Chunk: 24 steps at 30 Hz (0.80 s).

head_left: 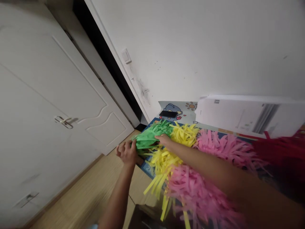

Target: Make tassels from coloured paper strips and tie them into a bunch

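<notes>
A green pom-pom (149, 136) of paper-like strips is between my two hands at the left end of the table. My left hand (127, 152) grips its left end with bent fingers. From the other side my right hand (164, 140) closes on it, the thumb over the strips and the other fingers hidden. Beside it lie a far yellow pom-pom (184, 133) and a near yellow pom-pom (162, 162), whose strips hang over the edge. My right forearm passes above a far pink pom-pom (219, 143) and a near pink pom-pom (197, 194).
Dark red strips (281, 149) lie at the right. Against the wall rests a white box (238, 114), left of it a dark phone-like slab (168, 114) on a cartoon sheet (188, 116). A white door (59, 89) stands ajar at left, above a wood-look floor (78, 190).
</notes>
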{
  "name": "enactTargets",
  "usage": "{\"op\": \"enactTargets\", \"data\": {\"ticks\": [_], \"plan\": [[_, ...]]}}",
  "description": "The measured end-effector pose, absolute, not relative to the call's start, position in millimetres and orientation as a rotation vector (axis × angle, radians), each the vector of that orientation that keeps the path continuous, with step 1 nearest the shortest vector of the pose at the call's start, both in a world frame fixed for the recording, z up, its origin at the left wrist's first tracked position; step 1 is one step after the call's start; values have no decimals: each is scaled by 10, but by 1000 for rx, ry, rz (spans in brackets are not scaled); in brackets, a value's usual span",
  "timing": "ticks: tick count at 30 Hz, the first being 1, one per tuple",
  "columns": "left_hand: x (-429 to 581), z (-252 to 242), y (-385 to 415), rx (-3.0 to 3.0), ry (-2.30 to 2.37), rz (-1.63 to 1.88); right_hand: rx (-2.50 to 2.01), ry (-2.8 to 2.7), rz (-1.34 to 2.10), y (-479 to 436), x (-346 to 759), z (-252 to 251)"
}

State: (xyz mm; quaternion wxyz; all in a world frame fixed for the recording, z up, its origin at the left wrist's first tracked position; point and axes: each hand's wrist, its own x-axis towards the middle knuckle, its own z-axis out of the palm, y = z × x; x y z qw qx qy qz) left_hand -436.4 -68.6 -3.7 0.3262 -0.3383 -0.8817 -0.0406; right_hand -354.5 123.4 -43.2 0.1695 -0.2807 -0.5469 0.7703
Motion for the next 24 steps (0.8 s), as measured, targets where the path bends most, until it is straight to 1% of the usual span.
{"op": "enactTargets", "data": {"ticks": [3, 5, 8, 10, 12, 15, 17, 19, 24], "plan": [[-4214, 62, -1085, -1055, -2350, 214, -921, -1778, 2133, 1189, -3550, -468], [-4170, 163, -1226, -1216, -2395, 254, -968, -1916, 2087, 1194, -3537, -463], [-4181, 262, -1178, -1382, -2443, -19, -985, -2100, 2000, 1216, -3495, -401], [-4189, 234, -1015, -1525, -2485, -240, -959, -2214, 1930, 1205, -3452, -307], [-4158, 132, -814, -1635, -2502, -336, -872, -2322, 1864, 1155, -3408, -169], [-4070, -79, -543, -1715, -2536, -379, -614, -2457, 1755, 1042, -3392, 62], [-4051, -200, -426, -1651, -2604, -400, -461, -2521, 1642, 1004, -3410, 173], [-4101, -278, -377, -1461, -2690, -408, -397, -2591, 1483, 1038, -3408, 207], [-4426, -260, -542, -867, -2795, -438, -456, -2845, 937, 1315, -3214, -26]]}}
